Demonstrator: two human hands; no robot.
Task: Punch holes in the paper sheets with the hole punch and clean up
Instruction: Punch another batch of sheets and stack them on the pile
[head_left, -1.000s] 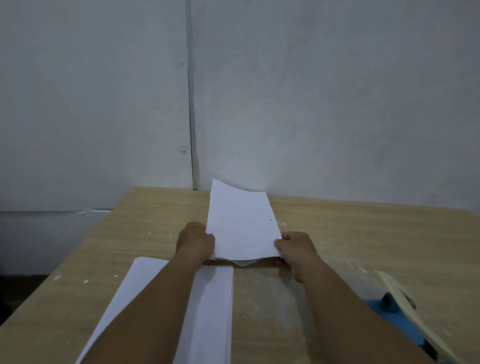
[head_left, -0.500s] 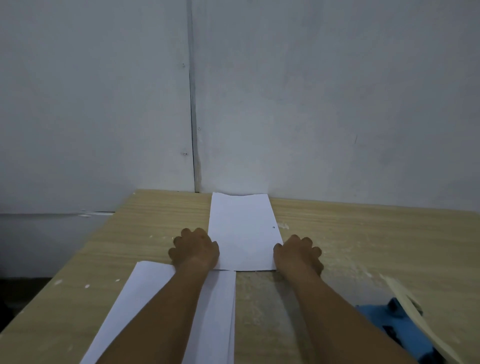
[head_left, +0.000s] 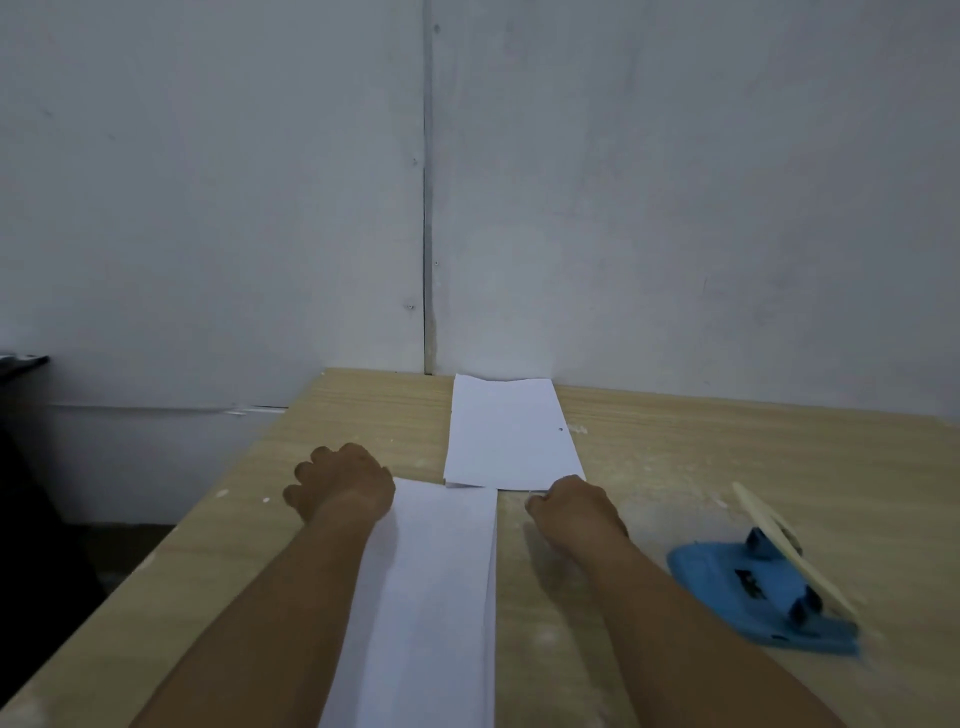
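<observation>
A small stack of punched white sheets lies flat against the wall at the back of the table, one hole visible near its right edge. A second stack of white paper lies lengthwise in front of it, between my forearms. My left hand rests at that stack's far left corner, fingers loosely curled, holding nothing. My right hand sits curled on the table just below the punched stack's near right corner, apart from it. The blue hole punch with a cream lever lies to the right.
The wooden table butts against a grey-white wall. Its left edge drops off to a dark floor area. White dust and paper specks are scattered over the tabletop.
The punched stack was held up by both hands, then laid flat against the wall. Both hands have let go and pulled back toward me; the view has tilted, showing more of the hole punch.
</observation>
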